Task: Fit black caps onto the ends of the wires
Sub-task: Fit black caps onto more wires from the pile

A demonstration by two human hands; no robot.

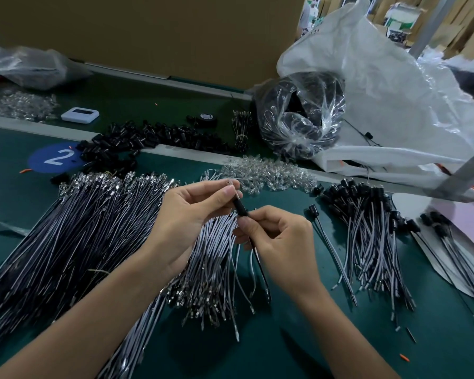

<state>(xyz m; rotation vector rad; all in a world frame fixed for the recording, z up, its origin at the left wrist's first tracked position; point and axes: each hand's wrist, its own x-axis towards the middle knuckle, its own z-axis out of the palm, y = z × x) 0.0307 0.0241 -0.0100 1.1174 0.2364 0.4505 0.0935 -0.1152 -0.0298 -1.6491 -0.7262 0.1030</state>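
Above the worktop (pixel 298 351), left hand (pixel 186 214) pinches the wire (pixel 257 258) tip steady; right hand (pixel 282 236) grips the black cap (pixel 240 209), fingers closed, apparently for pushing on.

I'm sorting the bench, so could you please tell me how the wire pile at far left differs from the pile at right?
The left wire pile is much larger and shows bare metal terminals at its far ends; the right wire pile is smaller and carries black caps there. The left pile lies fairly parallel; the right pile fans out loosely. Both hold thin grey and black wires on the green mat.
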